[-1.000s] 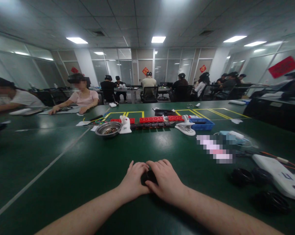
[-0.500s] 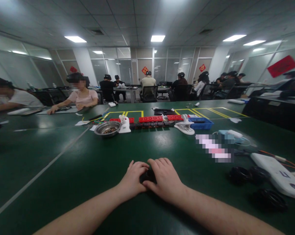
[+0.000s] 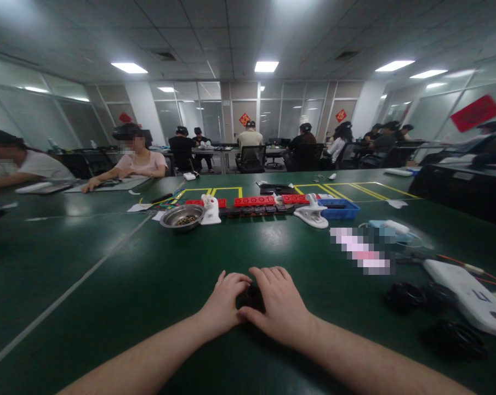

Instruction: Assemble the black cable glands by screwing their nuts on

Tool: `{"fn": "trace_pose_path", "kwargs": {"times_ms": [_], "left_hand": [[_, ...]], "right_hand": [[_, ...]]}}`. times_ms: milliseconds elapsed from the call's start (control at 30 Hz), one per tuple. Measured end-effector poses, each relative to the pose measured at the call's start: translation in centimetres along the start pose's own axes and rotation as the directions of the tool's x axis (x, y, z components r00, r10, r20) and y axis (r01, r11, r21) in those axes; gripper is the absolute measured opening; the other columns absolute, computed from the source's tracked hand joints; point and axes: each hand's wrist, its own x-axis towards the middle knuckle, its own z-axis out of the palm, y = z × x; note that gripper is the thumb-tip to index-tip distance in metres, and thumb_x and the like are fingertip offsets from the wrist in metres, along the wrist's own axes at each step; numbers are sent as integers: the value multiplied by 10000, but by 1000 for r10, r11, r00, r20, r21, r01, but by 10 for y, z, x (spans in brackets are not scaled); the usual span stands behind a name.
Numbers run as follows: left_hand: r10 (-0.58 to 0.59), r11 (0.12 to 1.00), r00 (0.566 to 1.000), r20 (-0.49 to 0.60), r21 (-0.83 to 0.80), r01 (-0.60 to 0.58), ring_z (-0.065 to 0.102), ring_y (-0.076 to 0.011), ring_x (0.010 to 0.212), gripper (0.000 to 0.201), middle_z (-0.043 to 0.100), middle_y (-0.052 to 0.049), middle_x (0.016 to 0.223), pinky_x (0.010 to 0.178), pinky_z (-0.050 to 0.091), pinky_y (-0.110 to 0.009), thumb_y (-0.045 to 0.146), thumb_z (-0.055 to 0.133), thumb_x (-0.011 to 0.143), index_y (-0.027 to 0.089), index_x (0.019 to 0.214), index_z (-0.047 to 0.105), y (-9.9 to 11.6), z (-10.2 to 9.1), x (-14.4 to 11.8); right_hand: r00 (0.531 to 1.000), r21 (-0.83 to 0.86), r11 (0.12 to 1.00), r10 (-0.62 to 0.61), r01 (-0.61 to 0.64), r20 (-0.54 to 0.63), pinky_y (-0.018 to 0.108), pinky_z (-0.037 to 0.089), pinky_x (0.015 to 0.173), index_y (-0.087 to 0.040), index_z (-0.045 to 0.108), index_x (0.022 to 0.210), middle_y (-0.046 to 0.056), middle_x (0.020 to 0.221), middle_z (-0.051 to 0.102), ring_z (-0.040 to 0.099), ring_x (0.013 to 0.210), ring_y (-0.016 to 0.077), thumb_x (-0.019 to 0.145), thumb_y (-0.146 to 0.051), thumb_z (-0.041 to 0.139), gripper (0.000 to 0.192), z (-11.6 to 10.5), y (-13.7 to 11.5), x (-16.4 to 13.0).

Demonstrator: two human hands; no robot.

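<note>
Black object (image 3: 251, 297), small and mostly hidden, sits on the green table (image 3: 108, 274) at near centre, cupped between the left hand (image 3: 225, 300) and right hand (image 3: 278, 304), both curled around it, seemingly to steady it. Its long axis and heading cannot be told.

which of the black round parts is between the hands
The black round part cupped between left hand and right hand; the other black rings lie apart, far right.
</note>
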Motion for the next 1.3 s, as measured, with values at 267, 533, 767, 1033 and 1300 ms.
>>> {"fn": "trace_pose_path", "kwargs": {"times_ms": [267,533,767,1033,1300], "left_hand": [[-21,1000,999,-28,-11,21,441,-235,1052,387,534,-40,1076,997,107,-524,261,621,583,234,963,555,2,1,-1],[-32,999,999,-8,0,32,424,-239,1073,386,526,-35,1089,1004,106,-512,235,607,580,236,962,552,2,1,0],[-33,999,999,-9,2,33,422,-232,1078,388,526,-41,1088,1006,100,-510,262,608,604,239,986,544,4,-1,0],[-43,999,999,-16,8,43,431,-238,1068,371,535,-39,1073,1010,100,-506,230,599,586,230,954,555,2,1,0],[-41,999,999,-15,-8,40,426,-234,1072,416,528,-39,1086,1009,97,-513,226,600,588,235,1000,538,4,-1,-1]], "right_hand": [[999,-38,999,-22,24,41,370,299,800,-169,481,996,53,881,587,485,817,211,731,-301,537,302,-2,-2,1],[1000,-47,999,-3,3,17,408,260,855,-154,453,1047,83,940,563,461,884,237,689,-346,550,417,-4,-4,1],[998,13,998,-62,61,20,422,192,929,-175,441,1058,71,1025,525,439,947,231,664,-314,566,436,-4,-3,0],[999,1,999,-43,43,28,378,258,860,-170,455,1027,61,963,546,461,885,213,668,-218,518,367,-6,-4,1],[998,13,999,-45,44,46,386,251,876,-168,457,1023,57,939,557,464,870,206,671,-207,519,360,-5,-4,0]]}}
